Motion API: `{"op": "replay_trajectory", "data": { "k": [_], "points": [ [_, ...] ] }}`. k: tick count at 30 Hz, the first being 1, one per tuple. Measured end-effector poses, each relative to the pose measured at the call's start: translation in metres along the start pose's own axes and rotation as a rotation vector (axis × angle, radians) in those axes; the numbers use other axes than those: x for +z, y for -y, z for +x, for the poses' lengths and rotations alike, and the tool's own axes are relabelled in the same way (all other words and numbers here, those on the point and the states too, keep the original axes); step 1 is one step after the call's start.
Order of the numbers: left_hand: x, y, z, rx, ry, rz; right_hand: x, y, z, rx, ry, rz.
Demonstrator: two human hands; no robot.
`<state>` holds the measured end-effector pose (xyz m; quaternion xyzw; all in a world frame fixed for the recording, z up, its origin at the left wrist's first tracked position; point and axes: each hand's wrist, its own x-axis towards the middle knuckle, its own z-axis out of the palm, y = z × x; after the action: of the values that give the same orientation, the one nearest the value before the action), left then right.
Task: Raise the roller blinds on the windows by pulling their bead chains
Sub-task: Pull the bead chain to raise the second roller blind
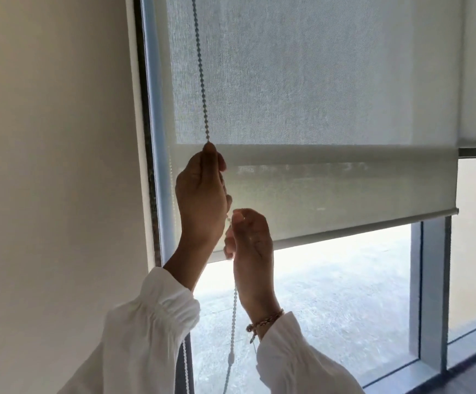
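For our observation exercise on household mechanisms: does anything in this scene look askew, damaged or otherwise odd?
Nothing looks damaged. The roller blind is partly raised; its bottom bar slopes in the wide-angle view, which may be camera tilt. The left hand and right hand each grip the bead chain, which runs straight above them.

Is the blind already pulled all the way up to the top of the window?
No, the roller blind covers most of the window, its bottom bar hanging above a strip of bare glass.
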<state>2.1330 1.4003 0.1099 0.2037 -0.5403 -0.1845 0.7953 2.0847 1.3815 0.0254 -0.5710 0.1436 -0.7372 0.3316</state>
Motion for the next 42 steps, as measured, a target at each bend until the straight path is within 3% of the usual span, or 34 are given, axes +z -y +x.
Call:
{"op": "replay_trajectory", "data": {
  "k": [4, 10, 13, 16, 22, 27, 30, 35, 39, 42],
  "points": [
    [-0.014, 0.015, -0.017, 0.073, -0.008, 0.157, -0.003, 0.020, 0.025, 0.166, -0.001, 0.205],
    [-0.037, 0.048, -0.082, -0.030, 0.070, 0.377, 0.010, 0.054, 0.050, 0.177, 0.133, 0.336],
    [-0.047, 0.068, -0.105, -0.047, 0.071, 0.305, 0.018, 0.063, 0.050, 0.226, 0.230, 0.363],
    [-0.053, 0.074, -0.112, -0.041, 0.088, 0.318, 0.024, 0.057, 0.044, 0.191, 0.203, 0.253],
    [-0.046, 0.062, -0.095, -0.331, 0.202, 0.100, 0.019, 0.052, 0.040, 0.034, 0.098, 0.193],
    [-0.039, 0.049, -0.059, -0.335, 0.137, 0.022, 0.014, 0.043, 0.035, -0.112, 0.034, 0.047],
    [-0.029, 0.019, -0.029, -0.252, 0.157, -0.039, 0.007, 0.025, 0.022, -0.165, -0.009, -0.087],
    [-0.007, -0.011, -0.008, -0.204, 0.258, -0.056, -0.013, -0.016, -0.012, -0.102, -0.039, -0.172],
    [0.003, 0.002, -0.017, -0.216, 0.092, -0.011, -0.014, -0.027, -0.027, -0.026, 0.049, -0.174],
    [0.004, 0.006, -0.019, -0.163, 0.042, -0.018, -0.013, -0.022, -0.019, 0.140, 0.095, 0.027]
  ]
}}
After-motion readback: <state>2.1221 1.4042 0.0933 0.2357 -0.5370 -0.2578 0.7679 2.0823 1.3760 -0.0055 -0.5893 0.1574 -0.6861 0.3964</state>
